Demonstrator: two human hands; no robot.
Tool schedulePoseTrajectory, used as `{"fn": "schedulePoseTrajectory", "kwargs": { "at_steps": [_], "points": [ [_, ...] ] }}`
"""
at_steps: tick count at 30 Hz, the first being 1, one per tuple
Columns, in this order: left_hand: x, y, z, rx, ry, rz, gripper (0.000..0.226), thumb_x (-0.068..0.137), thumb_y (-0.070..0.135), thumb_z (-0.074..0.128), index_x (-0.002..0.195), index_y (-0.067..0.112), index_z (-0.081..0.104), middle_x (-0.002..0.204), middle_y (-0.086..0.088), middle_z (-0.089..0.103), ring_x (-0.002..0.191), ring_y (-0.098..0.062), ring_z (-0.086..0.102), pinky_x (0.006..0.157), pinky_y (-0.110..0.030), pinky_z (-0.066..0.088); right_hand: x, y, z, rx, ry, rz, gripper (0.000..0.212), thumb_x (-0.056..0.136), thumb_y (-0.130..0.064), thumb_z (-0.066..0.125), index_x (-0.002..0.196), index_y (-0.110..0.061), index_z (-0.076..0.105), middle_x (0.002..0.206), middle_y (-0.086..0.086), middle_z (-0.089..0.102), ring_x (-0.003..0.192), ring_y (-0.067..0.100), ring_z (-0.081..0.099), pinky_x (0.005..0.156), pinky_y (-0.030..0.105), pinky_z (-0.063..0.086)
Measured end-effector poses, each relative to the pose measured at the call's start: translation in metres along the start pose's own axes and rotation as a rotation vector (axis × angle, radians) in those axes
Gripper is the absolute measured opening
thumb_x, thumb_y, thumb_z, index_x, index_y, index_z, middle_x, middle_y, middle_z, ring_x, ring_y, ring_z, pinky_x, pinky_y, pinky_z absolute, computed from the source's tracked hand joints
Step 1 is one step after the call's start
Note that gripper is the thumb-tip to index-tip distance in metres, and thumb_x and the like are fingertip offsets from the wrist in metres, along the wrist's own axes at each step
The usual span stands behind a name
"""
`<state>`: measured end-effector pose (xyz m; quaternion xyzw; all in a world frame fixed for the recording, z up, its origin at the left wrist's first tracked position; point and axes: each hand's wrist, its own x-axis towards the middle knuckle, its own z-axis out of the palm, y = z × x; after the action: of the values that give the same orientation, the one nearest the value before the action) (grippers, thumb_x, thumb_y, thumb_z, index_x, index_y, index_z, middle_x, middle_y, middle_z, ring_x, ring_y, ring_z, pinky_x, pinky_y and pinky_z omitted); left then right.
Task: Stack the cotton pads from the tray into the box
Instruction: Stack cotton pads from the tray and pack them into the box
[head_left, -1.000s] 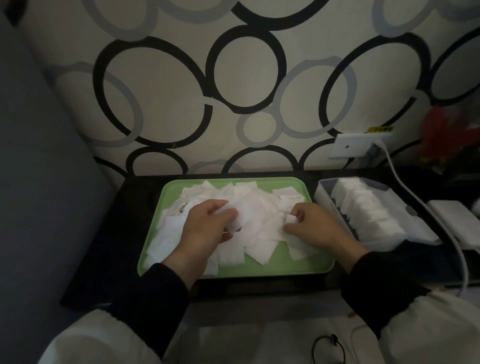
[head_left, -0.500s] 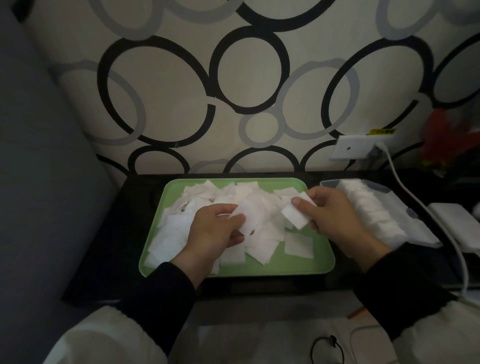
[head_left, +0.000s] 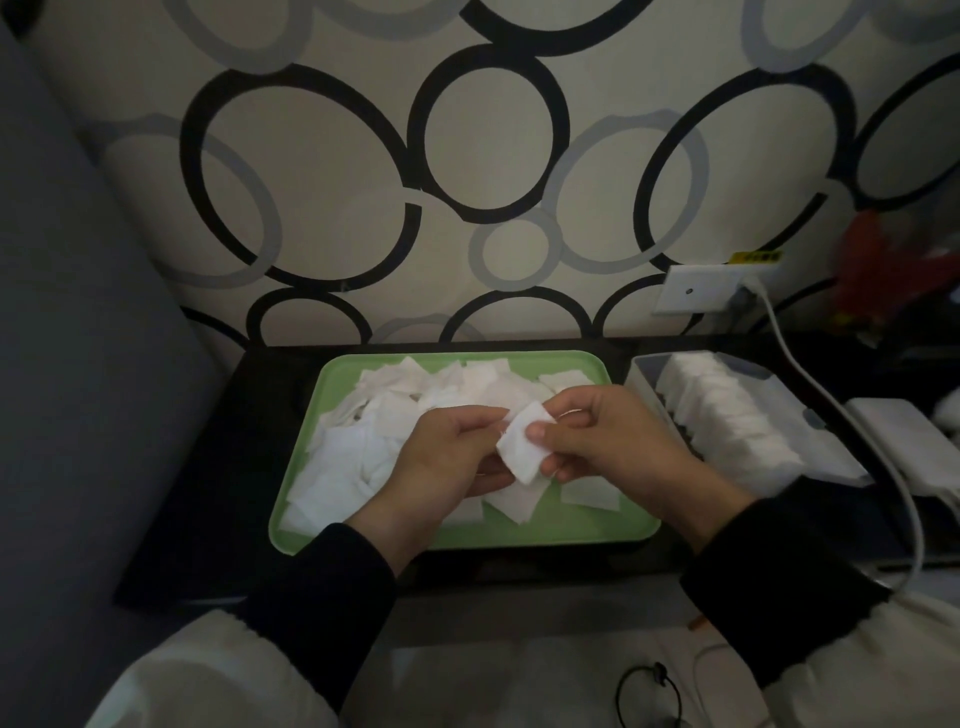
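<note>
A green tray at frame centre holds a heap of loose cotton pads, piled mostly toward its left and far side. Just right of it, a pale box carries a packed row of pads standing on edge. Above the tray, the left hand and right hand together pinch a single pad between thumbs and fingers. A white cable runs from a wall socket down past the box, at the right of the dark worktop.
</note>
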<state>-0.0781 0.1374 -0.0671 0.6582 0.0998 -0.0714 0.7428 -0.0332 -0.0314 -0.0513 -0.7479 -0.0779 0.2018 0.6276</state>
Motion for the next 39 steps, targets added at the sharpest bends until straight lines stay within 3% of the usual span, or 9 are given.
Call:
{"fn": "schedulePoseTrajectory", "kwargs": {
  "at_steps": [5,11,15,19,22,25,29,35,39],
  "points": [
    [0.002,0.000,0.001,0.086,0.020,-0.004,0.022,0.097,0.012,0.059,0.089,0.023,0.075,0.080,-0.002,0.077,0.072,-0.015,0.073,0.073,-0.029,0.062,-0.001,-0.001,0.000,-0.054,0.043,0.020,0.027,0.086,-0.007,0.073,0.106,0.008,0.062,0.077,0.025,0.072,0.053,0.017,0.068,0.050,0.024,0.056],
    [0.002,-0.005,0.005,0.205,-0.018,0.086,0.013,0.094,0.030,0.066,0.097,0.021,0.076,0.088,0.000,0.078,0.086,-0.017,0.075,0.080,-0.033,0.062,-0.004,0.003,0.001,-0.207,0.094,0.009,0.030,0.088,-0.021,0.073,0.101,0.004,0.063,0.078,0.020,0.073,0.053,0.016,0.067,0.042,0.021,0.048],
    [0.007,-0.010,0.007,0.238,0.030,0.132,0.013,0.089,0.011,0.072,0.099,0.020,0.072,0.089,-0.005,0.077,0.088,-0.026,0.074,0.076,-0.034,0.062,0.000,0.012,-0.011,-0.426,0.214,-0.034,0.028,0.092,-0.032,0.068,0.084,-0.005,0.064,0.062,0.007,0.071,0.046,0.013,0.062,0.041,0.015,0.040],
    [0.014,-0.011,0.008,0.152,0.142,0.074,0.016,0.090,0.008,0.068,0.105,0.015,0.069,0.093,-0.012,0.075,0.086,-0.032,0.074,0.066,-0.028,0.059,0.008,0.028,-0.034,-0.803,0.256,-0.021,0.012,0.092,-0.024,0.067,0.104,-0.023,0.066,0.099,-0.003,0.071,0.078,0.009,0.065,0.071,0.020,0.049],
    [0.016,-0.011,0.009,0.094,0.163,0.032,0.024,0.092,0.009,0.066,0.116,0.011,0.064,0.095,-0.013,0.075,0.082,-0.026,0.075,0.068,-0.029,0.060,0.006,0.033,-0.038,-0.990,0.052,0.060,0.052,0.083,-0.024,0.076,0.132,-0.027,0.056,0.124,-0.005,0.060,0.102,0.011,0.057,0.090,0.025,0.046],
    [0.018,-0.010,0.010,0.091,0.156,0.025,0.025,0.093,0.011,0.065,0.118,0.012,0.062,0.100,-0.013,0.074,0.080,-0.023,0.076,0.069,-0.029,0.061,0.008,0.037,-0.034,-1.079,0.011,0.079,0.068,0.077,-0.029,0.080,0.138,-0.030,0.049,0.124,-0.005,0.057,0.113,0.015,0.054,0.096,0.029,0.045],
    [0.018,-0.008,0.013,0.098,0.164,0.033,0.015,0.094,0.011,0.064,0.108,0.016,0.064,0.097,-0.011,0.074,0.073,-0.016,0.074,0.066,-0.028,0.059,0.009,0.038,-0.036,-1.053,-0.017,0.126,0.049,0.081,-0.030,0.076,0.125,-0.026,0.056,0.097,-0.011,0.059,0.093,0.011,0.056,0.080,0.025,0.046],
    [0.021,-0.011,0.011,0.113,0.173,0.020,0.017,0.094,0.013,0.065,0.110,0.014,0.066,0.095,-0.011,0.075,0.080,-0.021,0.075,0.064,-0.026,0.058,0.006,0.036,-0.038,-1.074,-0.061,0.084,0.015,0.084,-0.037,0.072,0.089,-0.022,0.071,0.092,-0.008,0.066,0.086,0.011,0.062,0.075,0.027,0.053],
    [0.024,-0.012,0.009,0.100,0.196,0.019,0.016,0.092,0.014,0.067,0.108,0.014,0.068,0.095,-0.009,0.075,0.081,-0.022,0.075,0.065,-0.027,0.058,0.007,0.031,-0.037,-0.711,0.028,-0.011,0.012,0.081,-0.023,0.075,0.078,-0.018,0.065,0.081,-0.007,0.065,0.077,0.011,0.061,0.072,0.028,0.052]
  ]
}}
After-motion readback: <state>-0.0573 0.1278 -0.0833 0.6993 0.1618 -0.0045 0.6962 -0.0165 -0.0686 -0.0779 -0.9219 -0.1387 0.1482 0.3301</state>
